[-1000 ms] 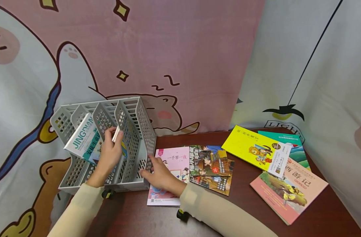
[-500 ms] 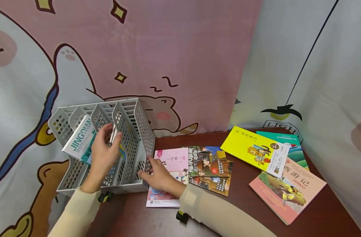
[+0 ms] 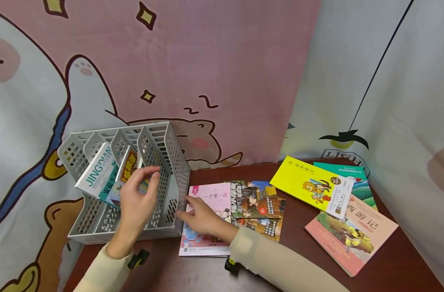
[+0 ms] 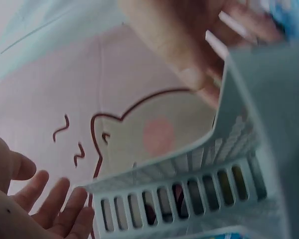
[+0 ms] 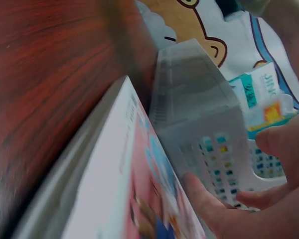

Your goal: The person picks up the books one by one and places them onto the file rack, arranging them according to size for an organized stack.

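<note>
The left hand (image 3: 138, 205) hangs over the front of the grey four-compartment file rack (image 3: 160, 233), fingers loosely bent, with nothing between thumb and fingertips. A red-and-yellow picture book (image 3: 130, 162) is in the third compartment from the left, and it lies behind and to the left of those fingertips. The left hand is much the nearer; the right hand (image 3: 203, 219) grips the rack's right wall, thumb over the edge and fingers outside.

The picture book leans left, its long axis apparently slanting from the rack's back down toward the bench's front left corner, roughly parallel to the white JINGDIAN book (image 3: 98, 174) in the next compartment. The left hand covers its lower end, so I cannot tell whether they touch. The rack stands at the left edge of the bench (image 3: 200, 273).
</note>
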`<state>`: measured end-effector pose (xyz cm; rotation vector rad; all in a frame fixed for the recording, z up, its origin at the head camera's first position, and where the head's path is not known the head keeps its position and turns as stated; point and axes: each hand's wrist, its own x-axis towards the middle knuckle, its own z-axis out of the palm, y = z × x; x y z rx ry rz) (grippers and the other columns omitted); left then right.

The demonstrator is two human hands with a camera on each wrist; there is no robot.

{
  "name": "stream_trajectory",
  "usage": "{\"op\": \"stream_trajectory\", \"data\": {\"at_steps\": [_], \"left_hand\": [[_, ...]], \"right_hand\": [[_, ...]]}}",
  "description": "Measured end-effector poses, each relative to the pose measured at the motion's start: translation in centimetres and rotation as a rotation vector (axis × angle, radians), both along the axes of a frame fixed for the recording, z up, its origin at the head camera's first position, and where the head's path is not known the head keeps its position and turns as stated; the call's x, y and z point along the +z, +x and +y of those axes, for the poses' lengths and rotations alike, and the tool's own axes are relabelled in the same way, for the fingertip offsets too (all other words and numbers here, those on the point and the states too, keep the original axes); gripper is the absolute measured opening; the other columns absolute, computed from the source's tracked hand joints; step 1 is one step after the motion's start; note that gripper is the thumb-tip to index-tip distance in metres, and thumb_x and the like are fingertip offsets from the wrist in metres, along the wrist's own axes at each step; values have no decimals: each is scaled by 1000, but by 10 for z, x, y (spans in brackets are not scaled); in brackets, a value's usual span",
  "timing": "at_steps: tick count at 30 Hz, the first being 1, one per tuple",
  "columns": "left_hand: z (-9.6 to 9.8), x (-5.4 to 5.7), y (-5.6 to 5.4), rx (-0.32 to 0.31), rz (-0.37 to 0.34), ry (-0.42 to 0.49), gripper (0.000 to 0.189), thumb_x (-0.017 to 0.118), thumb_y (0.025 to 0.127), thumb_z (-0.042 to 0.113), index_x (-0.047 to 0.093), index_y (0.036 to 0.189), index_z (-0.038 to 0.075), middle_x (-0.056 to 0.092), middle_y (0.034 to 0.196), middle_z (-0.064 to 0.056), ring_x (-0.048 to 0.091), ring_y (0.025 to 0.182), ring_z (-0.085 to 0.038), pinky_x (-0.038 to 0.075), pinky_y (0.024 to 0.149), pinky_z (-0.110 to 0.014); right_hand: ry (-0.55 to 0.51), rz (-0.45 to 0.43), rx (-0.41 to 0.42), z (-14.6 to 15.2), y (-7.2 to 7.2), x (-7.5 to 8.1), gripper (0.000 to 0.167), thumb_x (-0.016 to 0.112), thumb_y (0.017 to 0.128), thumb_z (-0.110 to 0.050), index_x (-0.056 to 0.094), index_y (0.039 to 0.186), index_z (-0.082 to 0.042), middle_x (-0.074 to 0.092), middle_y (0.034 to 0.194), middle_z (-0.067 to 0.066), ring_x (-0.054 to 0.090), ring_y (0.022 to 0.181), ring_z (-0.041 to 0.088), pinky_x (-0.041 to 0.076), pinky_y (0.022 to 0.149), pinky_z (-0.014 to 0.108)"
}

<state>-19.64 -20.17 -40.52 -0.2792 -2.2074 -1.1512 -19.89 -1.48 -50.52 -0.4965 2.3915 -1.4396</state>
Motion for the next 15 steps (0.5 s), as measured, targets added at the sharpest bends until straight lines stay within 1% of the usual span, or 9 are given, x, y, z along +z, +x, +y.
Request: {"op": "stream_trajectory", "data": {"at_steps": [1,3,6,9,12,13,15], "left_hand": [[4,-2,2,-23,-19,5,18,67,110,13,82,121,12,81,118,-6,69,107,-4,50,96,-15],[11,-7,5,-69,-65,13,18,67,111,14,82,121,16,82,114,-3,70,101,-2,51,89,-15],[22,-13,8,-127,-135,33,18,67,111,13,81,120,19,82,109,0,73,93,-7,53,78,-14],[33,-19,11,-178,-184,55,18,68,109,10,81,119,18,83,106,-3,74,86,-12,54,71,-17],[44,-24,11,-217,-214,64,16,70,108,10,80,119,17,83,105,-3,73,82,-12,57,72,-19],[48,-25,11,-231,-218,66,16,70,108,10,79,120,17,82,105,-4,73,82,-12,57,73,-20],[54,-28,10,-254,-242,63,16,70,109,12,78,122,17,82,104,-2,73,82,-12,58,73,-21]], "right_hand": [[1,11,1,5,0,1,71,64,109,-45,48,165,-6,59,155,21,73,124,26,58,111,44],[-5,26,2,15,0,4,64,64,109,-41,54,161,-6,62,153,20,72,129,30,57,113,48],[-4,56,3,31,-2,7,53,65,108,-35,63,153,-7,66,150,17,72,132,31,57,115,50],[-18,59,16,47,-3,10,46,64,108,-33,69,147,-10,68,148,16,74,127,29,60,109,48],[-39,56,26,64,-3,14,42,63,109,-32,71,144,-10,69,147,15,75,123,29,63,103,47],[-38,57,25,70,-3,16,42,63,109,-32,71,144,-9,69,147,15,75,123,30,63,102,47],[-24,61,12,82,-3,19,41,62,110,-32,71,144,-10,69,148,13,74,126,31,63,103,49]]}}
